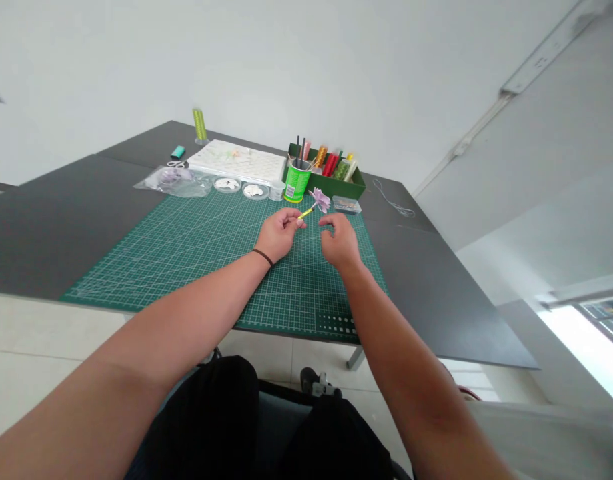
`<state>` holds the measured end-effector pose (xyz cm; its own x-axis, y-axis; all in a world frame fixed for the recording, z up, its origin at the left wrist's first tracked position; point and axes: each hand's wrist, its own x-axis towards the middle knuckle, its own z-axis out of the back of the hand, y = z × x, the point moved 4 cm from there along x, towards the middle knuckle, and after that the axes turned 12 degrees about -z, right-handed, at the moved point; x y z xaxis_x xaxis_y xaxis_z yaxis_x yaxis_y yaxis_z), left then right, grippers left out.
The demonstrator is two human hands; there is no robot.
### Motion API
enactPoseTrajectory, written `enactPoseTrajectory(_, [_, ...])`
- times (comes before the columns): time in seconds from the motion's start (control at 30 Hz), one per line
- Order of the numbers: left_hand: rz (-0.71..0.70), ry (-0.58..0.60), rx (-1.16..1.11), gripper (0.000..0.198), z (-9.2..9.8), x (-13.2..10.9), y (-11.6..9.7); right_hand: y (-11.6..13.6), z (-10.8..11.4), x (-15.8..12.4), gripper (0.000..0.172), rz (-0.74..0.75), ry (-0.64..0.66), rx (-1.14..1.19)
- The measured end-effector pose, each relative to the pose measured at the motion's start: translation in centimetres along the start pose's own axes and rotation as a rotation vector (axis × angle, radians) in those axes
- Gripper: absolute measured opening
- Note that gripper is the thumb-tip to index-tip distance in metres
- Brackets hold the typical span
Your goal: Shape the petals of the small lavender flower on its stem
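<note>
My left hand (279, 235) is closed in a pinch on the yellow-green stem of a small purple paper flower (319, 199), held just above the green cutting mat (196, 253). The bloom points away from me, toward the back of the mat. My right hand (340, 241) hovers close to the right of the stem, fingers curled with thumb and forefinger near each other; I cannot make out anything in them. A dark band circles my left wrist.
At the mat's far edge stand a green can of sticks (297, 181), a dark green box of thread spools (331, 175), small clear dishes (255, 191), a plastic bag (175, 180), a white tray (236, 162) and a small clear box (347, 205). The dark table (46, 220) extends left.
</note>
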<state>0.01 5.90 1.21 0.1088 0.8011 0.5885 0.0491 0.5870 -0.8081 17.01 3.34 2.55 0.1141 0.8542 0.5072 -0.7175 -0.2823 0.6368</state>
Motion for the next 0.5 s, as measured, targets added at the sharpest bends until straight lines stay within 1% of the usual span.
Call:
enactPoseTrajectory(0.07, [0.013, 0.003, -0.016, 0.007, 0.1, 0.0, 0.0, 0.4, -1.1, -0.3, 0.031, -0.103, 0.087, 0.121])
enactPoseTrajectory(0.13, [0.023, 0.006, -0.043, 0.008, 0.1, 0.0, 0.0, 0.9, -2.0, -0.4, 0.031, -0.18, 0.157, 0.248])
enactPoseTrajectory(0.2, [0.025, 0.011, -0.061, 0.008, 0.0, 0.0, 0.0, 1.5, -2.4, -0.5, 0.03, -0.226, 0.186, 0.325])
enactPoseTrajectory(0.27, [0.027, 0.019, -0.054, 0.008, 0.0, 0.0, 0.0, 2.0, -2.4, -0.7, 0.026, -0.266, 0.177, 0.327])
enactPoseTrajectory(0.33, [0.023, 0.024, -0.021, 0.007, 0.0, 0.0, 0.0, 2.3, -2.0, -1.0, 0.022, -0.287, 0.153, 0.271])
enactPoseTrajectory(0.5, [-0.016, 0.016, 0.056, 0.008, 0.0, 0.0, 0.0, 3.1, -1.0, -1.8, 0.018, -0.226, 0.073, 0.156])
